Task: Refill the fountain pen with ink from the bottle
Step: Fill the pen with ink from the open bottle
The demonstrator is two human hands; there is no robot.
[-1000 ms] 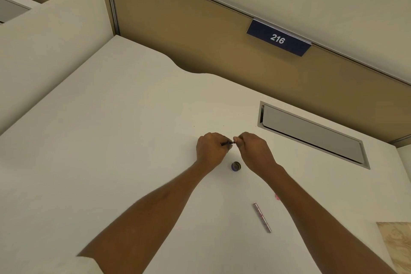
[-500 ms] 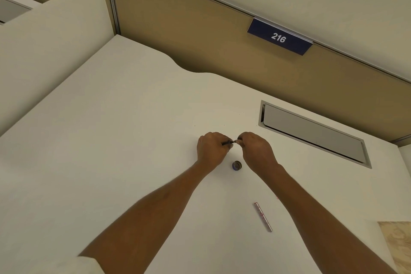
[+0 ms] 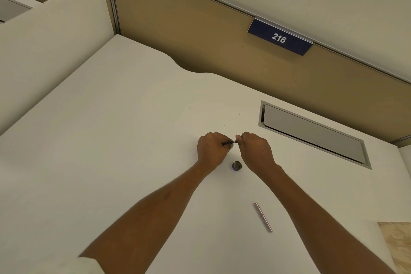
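Pen, thin, dark, pinched between both hands

The white number "216" stands on a dark blue sign fixed at the top edge of the tan partition, far right.

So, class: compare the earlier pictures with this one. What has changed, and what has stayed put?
Almost nothing. The right hand has eased a touch rightward, away from the left hand; both still pinch the thin dark pen part between them. The ink bottle and pink pen barrel rest unmoved on the desk.
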